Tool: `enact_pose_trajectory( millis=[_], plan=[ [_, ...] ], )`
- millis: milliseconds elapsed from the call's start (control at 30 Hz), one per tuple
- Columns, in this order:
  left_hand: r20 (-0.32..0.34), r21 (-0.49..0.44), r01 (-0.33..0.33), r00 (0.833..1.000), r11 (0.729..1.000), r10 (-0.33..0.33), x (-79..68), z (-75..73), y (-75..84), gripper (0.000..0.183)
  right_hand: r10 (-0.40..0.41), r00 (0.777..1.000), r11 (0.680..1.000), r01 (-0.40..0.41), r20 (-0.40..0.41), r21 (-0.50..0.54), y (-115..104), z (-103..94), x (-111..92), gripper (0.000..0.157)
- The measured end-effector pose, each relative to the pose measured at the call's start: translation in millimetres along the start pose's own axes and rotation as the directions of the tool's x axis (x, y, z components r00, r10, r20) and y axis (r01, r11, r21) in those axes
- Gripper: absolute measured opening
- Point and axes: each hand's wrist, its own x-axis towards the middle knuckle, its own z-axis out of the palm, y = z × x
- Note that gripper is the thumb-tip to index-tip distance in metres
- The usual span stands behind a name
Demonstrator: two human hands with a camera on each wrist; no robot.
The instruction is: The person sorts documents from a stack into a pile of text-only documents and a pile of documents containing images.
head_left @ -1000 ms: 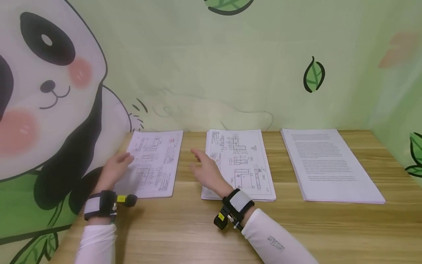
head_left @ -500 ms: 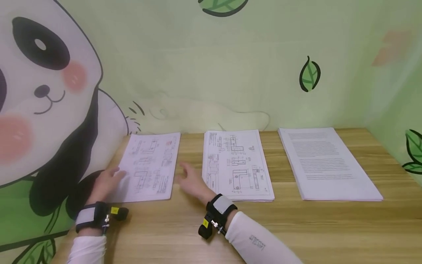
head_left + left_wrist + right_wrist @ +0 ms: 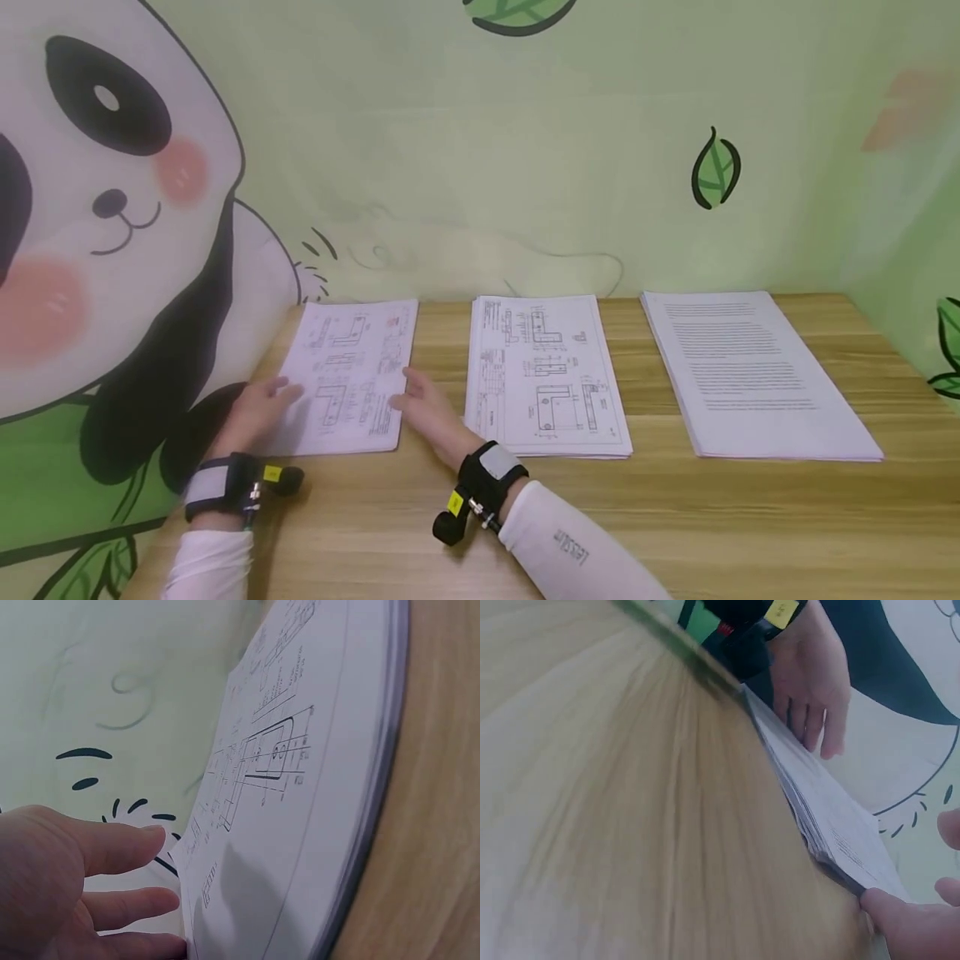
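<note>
A stack of printed technical drawings (image 3: 352, 358) lies flat at the left of the table. My left hand (image 3: 255, 410) is at its left edge; the fingers are straight and apart, the thumb over the margin. In the left wrist view, fingertips (image 3: 166, 901) come right up to the paper's edge. My right hand (image 3: 433, 417) reaches in from the other side, thumb and fingertips at the stack's right edge. The right wrist view has a fingertip (image 3: 881, 904) against the corner of the layered sheets. Neither hand is curled round the paper.
A second stack of drawings (image 3: 551, 375) lies in the middle, just right of my right hand. Further right is a stack of text pages (image 3: 750, 375). The wooden table (image 3: 420, 533) meets a printed cloth backdrop (image 3: 480, 167) behind and at the left.
My right hand has moved left from the middle stack to the right edge of the left stack. My left hand has come down and nearer along that stack's left edge.
</note>
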Motion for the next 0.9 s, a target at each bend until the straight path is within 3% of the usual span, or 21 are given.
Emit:
enact_pose_trajectory(
  millis=[133, 233, 367, 667, 900],
  plan=[
    [0.013, 0.034, -0.024, 1.0, 0.999, 0.023, -1.9, 1.6, 0.6, 0.082, 0.054, 0.998, 0.982, -0.056, 0.017, 0.181, 1.3, -1.8, 2.3, 0.063],
    [0.027, 0.072, -0.042, 0.999, 0.997, 0.04, -2.0, 2.4, 0.2, 0.081, 0.086, 0.995, 0.936, -0.096, 0.044, 0.338, 1.9, -4.9, 4.5, 0.063],
    [0.042, 0.09, -0.046, 0.998, 0.995, 0.042, -2.6, 3.5, 1.1, 0.082, 0.124, 0.991, 0.894, -0.137, 0.058, 0.427, -0.2, -8.4, 6.9, 0.065],
    [0.038, 0.12, -0.089, 0.996, 0.989, 0.085, -4.4, 7.2, 7.7, 0.08, 0.173, 0.985, 0.922, -0.165, 0.007, 0.349, -9.6, -3.7, 9.7, 0.066],
    [0.008, 0.121, -0.14, 0.99, 0.983, 0.14, -5.6, 14.0, 15.4, 0.074, 0.165, 0.984, 0.964, -0.144, -0.074, 0.225, -6.4, -5.2, 6.4, 0.047]
  ],
)
